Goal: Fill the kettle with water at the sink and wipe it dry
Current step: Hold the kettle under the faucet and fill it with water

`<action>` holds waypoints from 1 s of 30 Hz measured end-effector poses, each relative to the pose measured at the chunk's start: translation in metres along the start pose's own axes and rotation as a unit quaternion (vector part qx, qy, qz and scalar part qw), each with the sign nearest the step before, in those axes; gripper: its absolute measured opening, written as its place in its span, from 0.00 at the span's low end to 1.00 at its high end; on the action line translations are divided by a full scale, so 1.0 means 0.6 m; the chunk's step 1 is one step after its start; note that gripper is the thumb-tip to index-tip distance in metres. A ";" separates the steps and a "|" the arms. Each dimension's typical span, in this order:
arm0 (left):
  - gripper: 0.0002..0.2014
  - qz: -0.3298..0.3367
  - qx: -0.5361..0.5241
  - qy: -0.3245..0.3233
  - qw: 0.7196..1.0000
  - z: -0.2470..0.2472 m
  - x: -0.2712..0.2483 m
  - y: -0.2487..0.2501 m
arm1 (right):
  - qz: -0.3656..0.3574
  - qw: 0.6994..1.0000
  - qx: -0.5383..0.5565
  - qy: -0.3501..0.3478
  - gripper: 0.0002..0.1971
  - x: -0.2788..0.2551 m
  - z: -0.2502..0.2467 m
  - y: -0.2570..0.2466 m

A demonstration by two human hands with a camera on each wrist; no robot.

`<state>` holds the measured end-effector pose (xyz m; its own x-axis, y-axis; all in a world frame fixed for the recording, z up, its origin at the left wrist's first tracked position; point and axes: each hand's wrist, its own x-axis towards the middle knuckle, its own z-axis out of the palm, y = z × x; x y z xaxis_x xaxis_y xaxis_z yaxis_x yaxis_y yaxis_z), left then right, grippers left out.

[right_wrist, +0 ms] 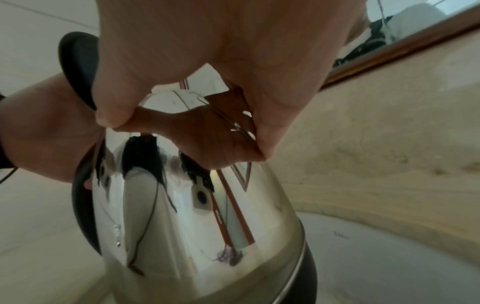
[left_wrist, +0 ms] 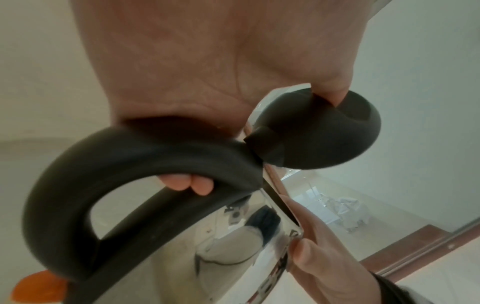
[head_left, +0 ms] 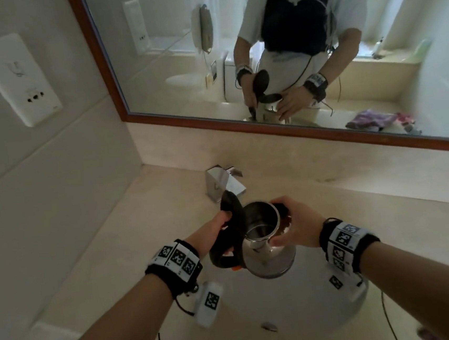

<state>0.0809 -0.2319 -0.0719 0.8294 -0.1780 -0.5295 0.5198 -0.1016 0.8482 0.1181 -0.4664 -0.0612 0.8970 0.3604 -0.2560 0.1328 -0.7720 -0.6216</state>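
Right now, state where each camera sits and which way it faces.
Head: above, looking down at the kettle over the sink; both forearms show.
Left wrist: under the left hand, facing the black handle it grips.
Right wrist: under the right hand, facing the steel body it holds.
Shared: all three show the kettle and both hands.

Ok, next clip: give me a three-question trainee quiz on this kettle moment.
1. True or false: the kettle lid is open.
2. Which hand grips the handle? A) left hand B) right hand
3. Fill in: the kettle is held over the ___, in front of the faucet.

Key: 1 true; 2 A, the right hand holds the kettle's body near its rim; 3 sink.
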 end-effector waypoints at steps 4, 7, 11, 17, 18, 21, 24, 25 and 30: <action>0.42 -0.032 -0.059 0.039 0.997 0.012 0.056 -0.037 | 0.021 0.998 -0.015 -0.055 0.44 0.039 0.008 0.031; 0.45 -0.057 -0.100 0.078 0.990 0.003 0.113 -0.084 | 0.033 0.995 -0.016 -0.092 0.50 0.081 0.024 0.051; 0.41 -0.061 -0.148 0.097 0.982 -0.007 0.152 -0.092 | 0.029 0.992 -0.047 -0.111 0.49 0.125 0.038 0.056; 0.29 -0.084 -0.160 0.078 0.980 -0.015 0.180 -0.076 | 0.036 0.988 -0.035 -0.146 0.49 0.184 0.047 0.070; 0.25 -0.087 -0.165 0.077 0.980 -0.018 0.183 -0.078 | 0.034 0.987 -0.035 -0.153 0.49 0.189 0.048 0.070; 0.21 -0.111 -0.165 0.084 0.976 -0.031 0.192 -0.091 | 0.016 0.985 -0.045 -0.166 0.45 0.198 0.049 0.060; 0.20 -0.130 -0.164 0.081 0.975 -0.037 0.194 -0.093 | 0.010 0.987 -0.023 -0.159 0.43 0.201 0.051 0.056; 0.19 -0.132 -0.161 0.081 0.975 -0.036 0.193 -0.089 | 0.010 0.987 -0.018 -0.159 0.44 0.202 0.051 0.056; 0.18 -0.121 -0.156 0.093 0.976 -0.034 0.194 -0.084 | 0.020 0.985 -0.009 -0.173 0.41 0.211 0.038 0.064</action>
<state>0.1555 -0.2275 -0.1766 0.6829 -0.0023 -0.7305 0.7176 0.1888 0.6704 0.2272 -0.4383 -0.1341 0.7049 0.4845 -0.5181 0.1106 -0.7965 -0.5944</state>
